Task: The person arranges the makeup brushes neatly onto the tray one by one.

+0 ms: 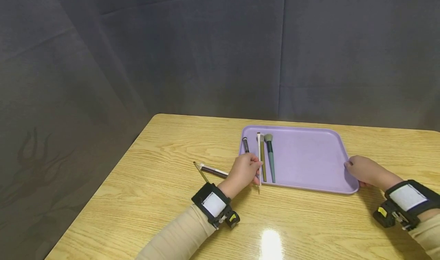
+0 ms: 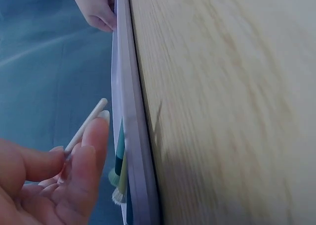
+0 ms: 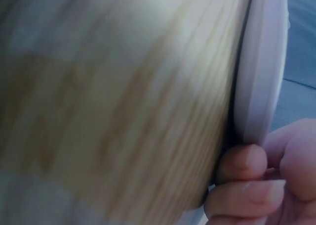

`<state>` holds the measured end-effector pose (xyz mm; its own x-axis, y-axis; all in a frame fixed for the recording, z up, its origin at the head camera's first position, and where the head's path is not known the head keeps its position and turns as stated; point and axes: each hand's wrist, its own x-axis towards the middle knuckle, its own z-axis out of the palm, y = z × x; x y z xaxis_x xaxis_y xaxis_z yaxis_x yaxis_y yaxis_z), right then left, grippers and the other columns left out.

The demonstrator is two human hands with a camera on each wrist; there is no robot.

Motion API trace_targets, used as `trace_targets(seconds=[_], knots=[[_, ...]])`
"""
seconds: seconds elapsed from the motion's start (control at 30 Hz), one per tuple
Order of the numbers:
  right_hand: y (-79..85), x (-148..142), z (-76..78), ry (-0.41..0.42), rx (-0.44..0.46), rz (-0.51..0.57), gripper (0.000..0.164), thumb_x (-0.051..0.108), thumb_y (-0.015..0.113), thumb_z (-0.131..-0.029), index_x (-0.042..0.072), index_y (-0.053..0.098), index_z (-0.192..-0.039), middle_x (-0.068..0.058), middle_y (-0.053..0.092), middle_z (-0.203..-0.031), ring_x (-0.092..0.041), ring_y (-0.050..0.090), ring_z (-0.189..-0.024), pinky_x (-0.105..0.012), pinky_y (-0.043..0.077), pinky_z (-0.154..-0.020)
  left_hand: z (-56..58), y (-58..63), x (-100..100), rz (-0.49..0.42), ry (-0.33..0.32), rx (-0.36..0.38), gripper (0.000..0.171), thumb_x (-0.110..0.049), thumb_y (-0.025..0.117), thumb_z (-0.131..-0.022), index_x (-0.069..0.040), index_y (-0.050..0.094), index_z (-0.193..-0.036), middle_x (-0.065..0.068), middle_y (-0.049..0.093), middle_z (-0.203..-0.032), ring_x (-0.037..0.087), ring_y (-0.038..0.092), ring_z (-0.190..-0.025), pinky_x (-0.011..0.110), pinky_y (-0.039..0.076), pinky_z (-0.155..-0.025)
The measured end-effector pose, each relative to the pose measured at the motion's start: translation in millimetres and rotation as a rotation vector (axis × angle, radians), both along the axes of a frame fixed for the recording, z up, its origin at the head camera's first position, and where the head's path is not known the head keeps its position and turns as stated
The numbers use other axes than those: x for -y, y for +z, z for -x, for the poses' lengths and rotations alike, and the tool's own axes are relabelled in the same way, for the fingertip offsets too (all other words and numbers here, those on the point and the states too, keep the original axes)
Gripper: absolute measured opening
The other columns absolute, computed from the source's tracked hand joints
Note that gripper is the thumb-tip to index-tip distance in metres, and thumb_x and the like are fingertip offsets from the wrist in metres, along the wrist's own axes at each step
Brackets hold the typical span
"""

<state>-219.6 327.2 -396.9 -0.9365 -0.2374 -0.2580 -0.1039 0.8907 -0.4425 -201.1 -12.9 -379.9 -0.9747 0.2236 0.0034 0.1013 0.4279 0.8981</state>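
My left hand (image 1: pixel 242 172) pinches a slim white makeup brush (image 1: pixel 259 145) between thumb and fingers, over the left end of a lilac tray (image 1: pixel 309 153). In the left wrist view, the white handle (image 2: pixel 88 123) sticks out past the fingertips. Inside the tray's left side lie a teal brush (image 1: pixel 270 156), an olive-handled brush (image 1: pixel 263 160) and a dark brush (image 1: pixel 245 144), partly covered by that hand. At the tray's right front corner, my right hand (image 1: pixel 368 170) grips the rim, with fingers curled at its edge in the right wrist view.
Left of the tray, a dark brush (image 1: pixel 213 170) with a white end and a thin olive-coloured brush (image 1: pixel 200 172) lie on the wooden table (image 1: pixel 154 199), partly behind the left hand and wrist. A dark grey curtain (image 1: pixel 206 61) hangs behind the table.
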Motion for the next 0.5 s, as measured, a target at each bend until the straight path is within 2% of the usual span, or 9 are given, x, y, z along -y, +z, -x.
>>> trace_targets(seconds=[0.5], knots=[[0.4, -1, 0.3, 0.008, -0.006, -0.009, 0.03, 0.014, 0.03, -0.095, -0.011, 0.044, -0.091, -0.004, 0.043, -0.056, -0.015, 0.043, -0.046, -0.029, 0.039, -0.044, 7.4, 3.6, -25, 0.054, -0.056, 0.04, 0.013, -0.008, 0.052, -0.091, -0.001, 0.055, -0.08, 0.003, 0.053, -0.058, 0.013, 0.052, -0.039, 0.026, 0.046, -0.039]])
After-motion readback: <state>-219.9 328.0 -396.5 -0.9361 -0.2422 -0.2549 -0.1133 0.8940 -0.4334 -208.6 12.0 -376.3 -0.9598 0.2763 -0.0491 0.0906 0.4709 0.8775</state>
